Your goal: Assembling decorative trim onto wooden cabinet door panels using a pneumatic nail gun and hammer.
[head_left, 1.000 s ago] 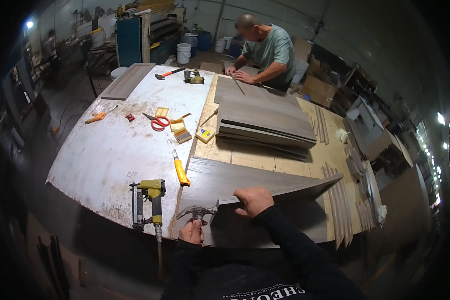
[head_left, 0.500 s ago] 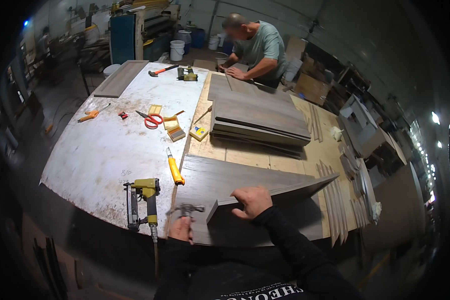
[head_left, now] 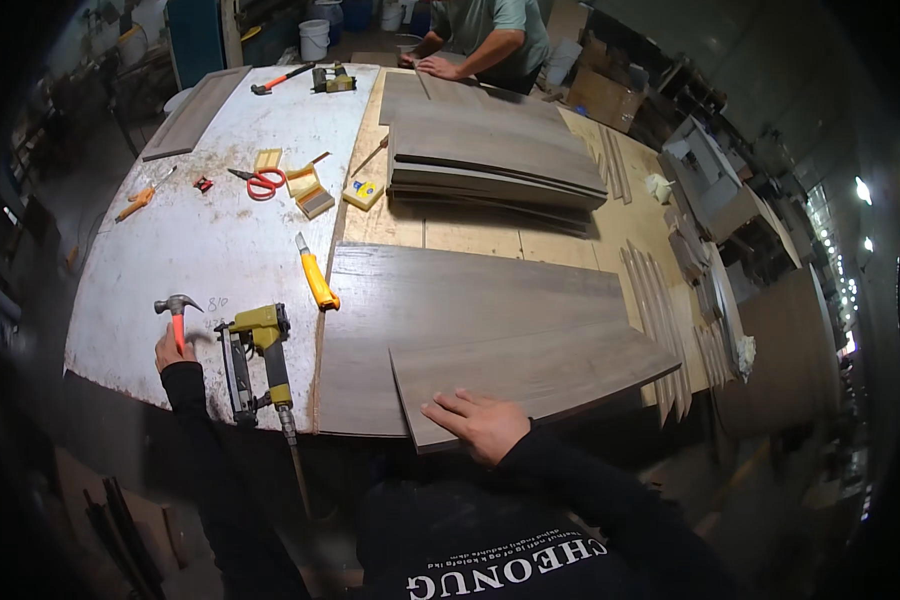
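Over the white side of the table, my left hand point(head_left: 172, 355) is closed round the red-orange handle of a claw hammer point(head_left: 177, 304), its metal head upward. My right hand point(head_left: 482, 425) lies open, fingers stretched, on top of a grey-brown wood-grain panel point(head_left: 560, 372). That panel rests nearly flat and askew over a larger panel point(head_left: 470, 285) of like colour, overhanging the table's near edge. Between my hands is a green-and-black nail gun point(head_left: 262, 350) with an air hose point(head_left: 298, 475). Beyond it lies a yellow utility knife point(head_left: 319, 278).
A stack of wood-grain panels point(head_left: 495, 150) stands farther back, where a co-worker's hands point(head_left: 442, 67) rest. Red-handled scissors point(head_left: 264, 184), small boxes point(head_left: 310, 190), another hammer point(head_left: 282, 80) and a second nail gun point(head_left: 333, 79) are on the left. Thin strips point(head_left: 652, 325) lie right.
My left hand has carried the hammer leftward, past the nail gun. The tilted panel has come down nearly flat, and my right hand has gone from gripping its edge to lying on it.
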`<state>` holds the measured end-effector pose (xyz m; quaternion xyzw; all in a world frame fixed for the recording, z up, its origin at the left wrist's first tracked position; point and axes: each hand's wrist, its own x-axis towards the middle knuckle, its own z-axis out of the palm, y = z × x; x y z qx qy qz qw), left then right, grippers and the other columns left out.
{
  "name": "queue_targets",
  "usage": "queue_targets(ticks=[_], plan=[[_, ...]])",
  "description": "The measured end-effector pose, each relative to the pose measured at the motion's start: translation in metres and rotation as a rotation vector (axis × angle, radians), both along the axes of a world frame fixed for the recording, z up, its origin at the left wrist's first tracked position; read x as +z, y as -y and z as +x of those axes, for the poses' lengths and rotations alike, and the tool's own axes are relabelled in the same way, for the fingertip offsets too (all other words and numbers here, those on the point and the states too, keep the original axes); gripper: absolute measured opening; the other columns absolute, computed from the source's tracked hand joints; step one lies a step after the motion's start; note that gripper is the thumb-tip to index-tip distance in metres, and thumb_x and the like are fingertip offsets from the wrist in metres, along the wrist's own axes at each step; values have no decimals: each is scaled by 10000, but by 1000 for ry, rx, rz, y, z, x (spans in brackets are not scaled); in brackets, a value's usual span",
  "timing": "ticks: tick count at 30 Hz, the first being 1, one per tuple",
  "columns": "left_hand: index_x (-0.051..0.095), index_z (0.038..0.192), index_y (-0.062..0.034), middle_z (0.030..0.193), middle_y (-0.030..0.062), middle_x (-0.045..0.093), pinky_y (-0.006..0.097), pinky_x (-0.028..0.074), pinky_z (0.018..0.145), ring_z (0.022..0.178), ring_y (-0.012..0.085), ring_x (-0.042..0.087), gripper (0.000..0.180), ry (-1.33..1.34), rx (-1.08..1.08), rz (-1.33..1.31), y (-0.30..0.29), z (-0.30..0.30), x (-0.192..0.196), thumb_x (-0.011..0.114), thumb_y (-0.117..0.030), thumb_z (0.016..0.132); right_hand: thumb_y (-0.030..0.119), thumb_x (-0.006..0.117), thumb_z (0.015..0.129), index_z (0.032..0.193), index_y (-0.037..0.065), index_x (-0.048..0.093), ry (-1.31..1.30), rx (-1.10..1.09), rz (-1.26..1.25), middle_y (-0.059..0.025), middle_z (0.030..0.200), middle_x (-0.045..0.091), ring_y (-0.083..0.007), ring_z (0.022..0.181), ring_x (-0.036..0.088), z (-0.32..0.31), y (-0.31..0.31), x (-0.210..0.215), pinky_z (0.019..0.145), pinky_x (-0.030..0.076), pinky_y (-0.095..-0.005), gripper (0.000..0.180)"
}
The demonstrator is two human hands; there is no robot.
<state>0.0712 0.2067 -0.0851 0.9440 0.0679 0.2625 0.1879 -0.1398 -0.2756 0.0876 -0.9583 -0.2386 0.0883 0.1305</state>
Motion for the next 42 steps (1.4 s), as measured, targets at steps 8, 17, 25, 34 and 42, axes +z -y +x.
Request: queue_targets(ticks=[8,17,25,34,42], plan=[[546,1146,-63,1086,114,555,250,466,672,858,162,569,471,-281,-889,-656,226,-131,76,638,-36,685,65,583,713,1185,138,508,29,-110,80,-84,1121,570,-299,946,589,15,10,14,751,496,-373,484],[585,1134,-67,947,75,616,222,458,628,752,119,586,430,-10,-908,-842,326,-135,116,671,-53,713,350,724,666,926,180,641,-22,-157,60,-78,698,623,-299,685,601,84,36,46,582,460,-388,322],[571,1127,-33,898,58,646,232,433,563,602,82,492,387,-97,-633,-1176,343,-109,97,670,-104,760,548,704,638,875,155,650,112,-180,11,-68,644,615,-277,642,613,130,34,33,561,466,-355,462],[581,1104,-22,879,71,646,239,432,564,588,92,486,362,-68,-592,-1153,349,-104,96,668,-151,776,449,752,613,881,147,650,157,-159,61,-62,652,619,-265,646,616,134,37,30,567,470,-350,416],[620,1069,-8,848,76,640,229,442,590,624,96,534,294,-283,-753,-1270,324,-129,107,604,-205,852,245,775,565,884,165,647,175,-91,110,-29,670,614,-236,663,608,98,38,32,584,458,-350,353]])
